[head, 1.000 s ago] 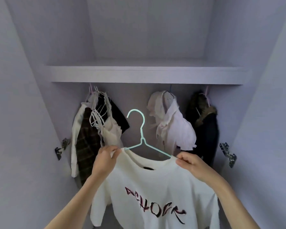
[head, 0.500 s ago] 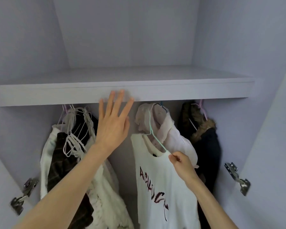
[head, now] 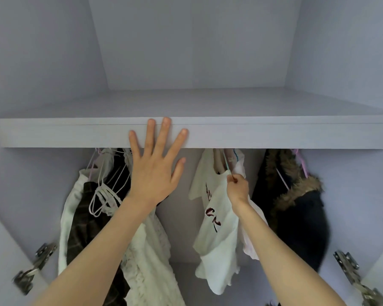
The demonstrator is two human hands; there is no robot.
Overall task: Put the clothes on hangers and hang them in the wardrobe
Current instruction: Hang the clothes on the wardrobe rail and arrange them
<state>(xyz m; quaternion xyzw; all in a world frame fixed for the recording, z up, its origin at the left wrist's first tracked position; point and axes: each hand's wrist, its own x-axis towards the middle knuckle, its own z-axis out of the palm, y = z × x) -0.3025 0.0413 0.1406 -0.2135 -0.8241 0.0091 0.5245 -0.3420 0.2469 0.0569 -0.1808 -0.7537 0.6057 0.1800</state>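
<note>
White T-shirt (head: pixel 217 219) now higher, its hanger (head: pixel 227 165) hook behind shelf (head: pixel 274 133)

You look into a pale lilac cabinet interior, where a bare shelf (head: pixel 274 131) spans the full width above. Metal door hinges flank the opening: one hinge (head: pixel 34 267) at lower left, another hinge (head: pixel 355 278) at lower right, both blurred.

Unreadable dark-red lettering on T-shirt (head: pixel 217 239)
</note>
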